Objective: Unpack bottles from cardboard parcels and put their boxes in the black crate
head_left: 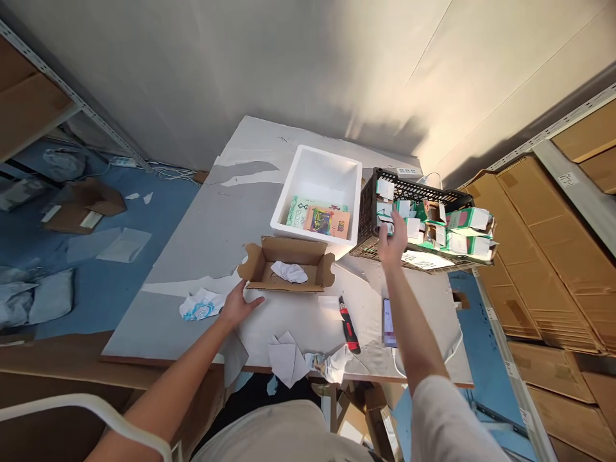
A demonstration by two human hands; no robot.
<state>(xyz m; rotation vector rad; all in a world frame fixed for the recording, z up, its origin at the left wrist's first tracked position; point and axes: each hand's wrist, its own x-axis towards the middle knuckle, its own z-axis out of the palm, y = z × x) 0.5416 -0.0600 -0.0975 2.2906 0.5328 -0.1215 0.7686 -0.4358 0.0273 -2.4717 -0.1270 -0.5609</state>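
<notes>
My left hand (235,307) rests against the near left corner of an unlidded brown cardboard box (269,282), thumb stretched out to the right along its front. Inside the box lies a crumpled piece of white paper (290,272). My right hand (393,242) reaches over the near left rim of a black plastic crate (368,221), fingers extended and apart, close to small white and green cartons (414,228). Whether its fingertips touch a carton I cannot tell. Several such cartons fill the crate, some with flaps raised.
A white foam box (332,168) holding colourful flat packs stands behind the cardboard box. A red and black utility knife (350,330) and a phone (389,324) lie at the front. Crumpled paper (202,305) sits at left. Shelves with cartons (539,224) line the right side.
</notes>
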